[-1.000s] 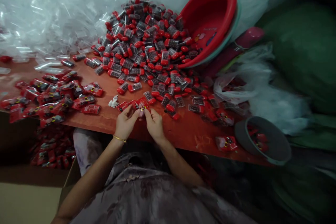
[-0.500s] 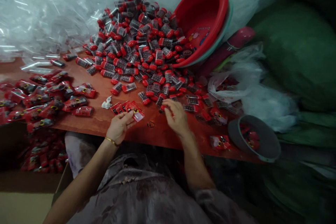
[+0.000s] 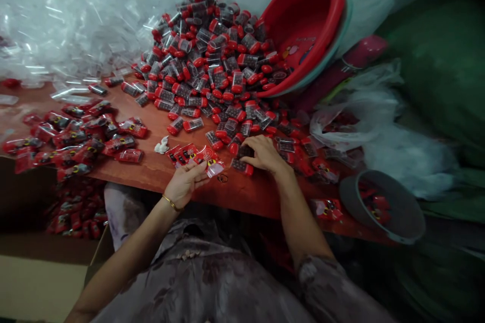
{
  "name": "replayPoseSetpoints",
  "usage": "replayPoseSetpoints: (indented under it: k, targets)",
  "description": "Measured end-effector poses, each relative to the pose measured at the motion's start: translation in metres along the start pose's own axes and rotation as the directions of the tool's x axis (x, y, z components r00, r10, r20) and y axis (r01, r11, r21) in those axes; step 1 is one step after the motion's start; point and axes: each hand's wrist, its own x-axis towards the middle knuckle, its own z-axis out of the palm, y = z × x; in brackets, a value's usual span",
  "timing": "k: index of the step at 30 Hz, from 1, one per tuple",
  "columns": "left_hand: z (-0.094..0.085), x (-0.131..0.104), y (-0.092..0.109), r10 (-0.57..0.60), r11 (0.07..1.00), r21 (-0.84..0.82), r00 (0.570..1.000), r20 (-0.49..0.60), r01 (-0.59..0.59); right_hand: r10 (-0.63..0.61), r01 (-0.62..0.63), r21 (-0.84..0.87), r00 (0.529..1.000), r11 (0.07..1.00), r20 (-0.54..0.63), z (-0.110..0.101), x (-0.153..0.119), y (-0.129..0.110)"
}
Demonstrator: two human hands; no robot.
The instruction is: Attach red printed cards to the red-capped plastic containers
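My left hand (image 3: 186, 181), with its thumb on top, pinches a flat red-and-clear printed pouch (image 3: 215, 167). More flat red pouches (image 3: 185, 154) lie fanned out beside it on the table. At the near edge of a large pile, my right hand (image 3: 267, 154) curls its thumb and fingers around a small clear container with a red end (image 3: 238, 150); the fingers partly hide it. Just under the thumb lies another such container (image 3: 242, 166). The pile of red-ended containers (image 3: 212, 70), filled with something dark, rises behind both hands.
Filled red pouches (image 3: 79, 136) lie at left, above an open box (image 3: 41, 257) of more pouches. Clear plastic pieces (image 3: 68, 25) are heaped at back left. A red basin (image 3: 333, 0) leans behind the pile. A grey bowl (image 3: 352, 197) stands at the right table edge.
The view has shifted, so the table appears farther right. My right hand has closed further around the containers, and one now lies nearer me, under my thumb. My left hand still pinches the pouch.
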Motion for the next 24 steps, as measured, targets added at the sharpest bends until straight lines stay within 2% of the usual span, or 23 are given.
replayPoseSetpoints:
  k: [2,4,7,10,14,19,24]
  targets:
    - [-0.001,0.0,0.0,0.0,1.0,-0.012,1.0,-0.024,0.0,0.034,-0.034,-0.003,0.999,0.999,-0.041,-0.002,0.0,0.0]
    - [-0.002,0.0,0.0,0.001,1.0,-0.028,0.999,-0.045,-0.002,0.065,-0.062,0.025,0.987,0.998,-0.146,-0.006,-0.008,-0.005]
    - [-0.005,-0.001,0.0,0.006,1.0,-0.031,0.999,-0.044,-0.007,0.06,0.003,0.199,0.95,0.98,-0.307,-0.014,-0.035,-0.031]
    - [-0.006,-0.001,-0.001,0.006,1.0,-0.026,1.0,-0.023,-0.007,0.018,0.107,0.386,0.952,0.916,-0.307,-0.019,-0.062,-0.072]
    - [-0.004,-0.003,-0.004,0.043,0.999,-0.025,0.999,-0.031,-0.043,-0.002,0.151,0.465,0.952,0.872,-0.306,-0.012,-0.074,-0.113]
    - [-0.005,-0.008,-0.004,0.148,0.989,-0.016,0.986,-0.073,-0.149,0.047,0.11,0.461,0.948,0.88,-0.316,0.003,-0.068,-0.119]
    - [-0.006,-0.011,-0.003,0.179,0.984,0.001,0.978,-0.105,-0.18,0.054,0.09,0.421,0.947,0.903,-0.317,0.007,-0.067,-0.12]
